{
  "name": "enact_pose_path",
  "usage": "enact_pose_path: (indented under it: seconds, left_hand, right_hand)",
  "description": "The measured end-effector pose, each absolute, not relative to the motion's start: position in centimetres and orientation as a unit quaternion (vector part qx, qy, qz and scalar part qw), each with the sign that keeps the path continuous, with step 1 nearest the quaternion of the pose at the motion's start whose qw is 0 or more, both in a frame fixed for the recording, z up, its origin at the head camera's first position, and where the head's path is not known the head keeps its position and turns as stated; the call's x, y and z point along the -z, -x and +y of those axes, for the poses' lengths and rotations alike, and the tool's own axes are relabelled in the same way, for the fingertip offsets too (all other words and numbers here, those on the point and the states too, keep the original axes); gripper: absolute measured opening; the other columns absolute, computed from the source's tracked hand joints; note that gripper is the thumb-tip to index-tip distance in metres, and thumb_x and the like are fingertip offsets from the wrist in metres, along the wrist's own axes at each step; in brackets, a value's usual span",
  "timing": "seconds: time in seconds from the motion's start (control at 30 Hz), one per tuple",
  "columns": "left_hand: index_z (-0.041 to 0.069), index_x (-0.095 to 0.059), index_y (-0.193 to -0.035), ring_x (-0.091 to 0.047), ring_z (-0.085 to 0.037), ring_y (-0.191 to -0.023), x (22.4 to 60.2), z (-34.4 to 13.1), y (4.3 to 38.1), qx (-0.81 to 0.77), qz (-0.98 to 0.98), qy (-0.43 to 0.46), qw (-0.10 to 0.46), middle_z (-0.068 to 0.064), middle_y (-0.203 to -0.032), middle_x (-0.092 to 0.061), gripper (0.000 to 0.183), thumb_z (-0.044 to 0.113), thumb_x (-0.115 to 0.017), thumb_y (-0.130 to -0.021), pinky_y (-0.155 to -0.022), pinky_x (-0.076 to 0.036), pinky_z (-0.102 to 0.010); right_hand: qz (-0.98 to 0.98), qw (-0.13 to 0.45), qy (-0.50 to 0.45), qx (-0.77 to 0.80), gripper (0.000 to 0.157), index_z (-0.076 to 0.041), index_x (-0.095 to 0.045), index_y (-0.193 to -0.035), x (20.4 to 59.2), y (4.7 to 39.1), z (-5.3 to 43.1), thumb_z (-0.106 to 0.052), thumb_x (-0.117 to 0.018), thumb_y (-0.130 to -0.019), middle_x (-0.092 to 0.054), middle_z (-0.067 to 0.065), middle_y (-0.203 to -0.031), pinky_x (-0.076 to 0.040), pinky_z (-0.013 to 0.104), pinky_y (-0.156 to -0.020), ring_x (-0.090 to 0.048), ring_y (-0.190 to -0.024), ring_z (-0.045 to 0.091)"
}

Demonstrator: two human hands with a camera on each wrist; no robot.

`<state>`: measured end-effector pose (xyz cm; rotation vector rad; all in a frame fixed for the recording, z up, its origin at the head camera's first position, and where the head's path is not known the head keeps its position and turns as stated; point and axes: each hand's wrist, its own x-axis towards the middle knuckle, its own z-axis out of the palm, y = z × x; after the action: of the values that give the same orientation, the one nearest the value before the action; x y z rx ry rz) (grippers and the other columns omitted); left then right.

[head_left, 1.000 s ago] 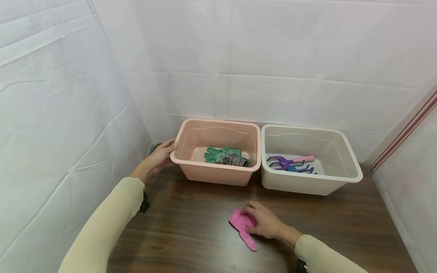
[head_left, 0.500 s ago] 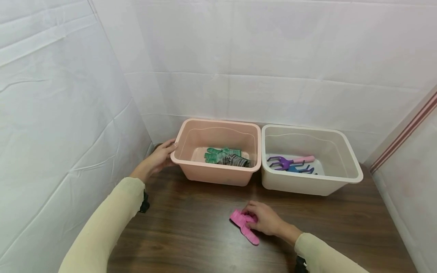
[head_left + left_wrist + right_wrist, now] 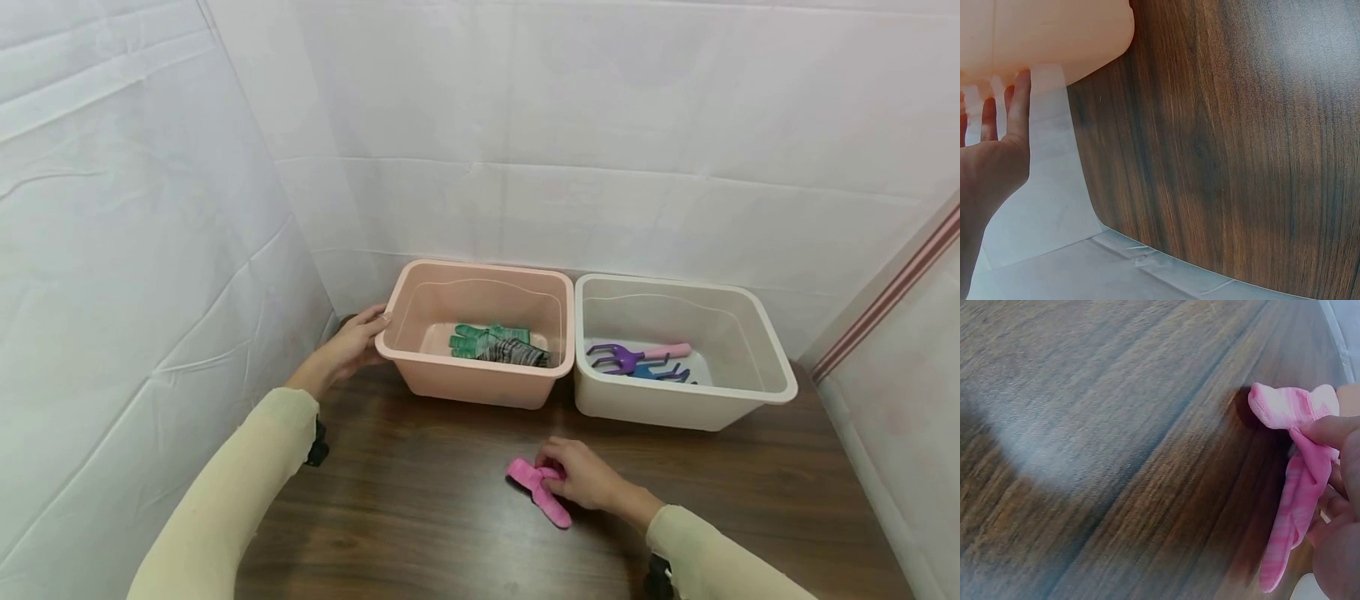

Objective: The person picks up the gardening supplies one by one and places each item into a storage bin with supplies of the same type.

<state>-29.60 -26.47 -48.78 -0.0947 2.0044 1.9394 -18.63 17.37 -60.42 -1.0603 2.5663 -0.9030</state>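
Note:
At the left end of a pink plastic bin (image 3: 480, 392), my left hand (image 3: 343, 346) holds the rim, thumb on the edge. The left wrist view shows its extended fingers (image 3: 1019, 112) against the bin's outer wall. My right hand (image 3: 581, 479) pinches a pink knitted glove (image 3: 551, 504) between thumb and fingers over the wooden table. In the right wrist view the glove (image 3: 1291, 512) hangs bunched from the thumb, one finger of it dangling, a dark shadow under its cuff. A green glove (image 3: 465, 342) and a grey-black striped knitted piece (image 3: 513, 352) lie inside the pink bin.
A white bin (image 3: 675, 404) stands right beside the pink one. In it lie a purple hand rake (image 3: 618, 357) with a pink handle (image 3: 667, 350) and a blue pronged tool (image 3: 652, 371). White sheeting (image 3: 525, 200) rises behind and at both sides of the wooden table (image 3: 420, 500).
My right hand has gathered up the pink glove and raised it slightly, shifting a little up and to the right in the head view. My left hand stays on the bin.

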Motion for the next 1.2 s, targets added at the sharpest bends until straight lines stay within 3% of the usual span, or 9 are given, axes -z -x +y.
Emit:
enact_pose_path:
  seconds: [0.2,0.5,1.2]
  left_hand:
    - [0.015,-0.016,-0.172,-0.038,-0.044,-0.151,48.7,-26.4,29.7,-0.686,0.706,0.036,0.175,-0.021,-0.171,-0.026,0.067,0.036,-0.045,-0.115,-0.116,-0.039,-0.065]
    - [0.013,-0.014,-0.172,-0.034,-0.045,-0.153,48.7,-26.5,29.8,-0.688,0.703,0.037,0.175,-0.022,-0.172,-0.023,0.066,0.032,-0.045,-0.116,-0.117,-0.034,-0.067]
    - [0.013,-0.015,-0.171,-0.035,-0.045,-0.152,49.0,-26.6,29.9,-0.692,0.700,0.041,0.174,-0.023,-0.171,-0.024,0.065,0.031,-0.044,-0.116,-0.117,-0.034,-0.067]
  right_hand:
    - [0.876,0.121,0.341,0.318,0.019,-0.023,-0.071,-0.100,59.7,19.0,17.3,-0.010,-0.083,-0.093,-0.058,-0.010,-0.091,-0.052,0.025,-0.071,-0.056,-0.082,0.010]
    - [0.871,0.063,0.358,0.331,0.018,-0.019,-0.074,-0.097,57.9,19.8,17.2,-0.007,-0.085,-0.090,-0.061,-0.008,-0.088,-0.051,0.025,-0.067,-0.058,-0.079,0.013]
    - [0.868,0.042,0.356,0.343,0.016,-0.020,-0.073,-0.098,54.0,20.9,17.2,-0.010,-0.084,-0.092,-0.060,-0.010,-0.087,-0.052,0.026,-0.065,-0.056,-0.078,0.010]
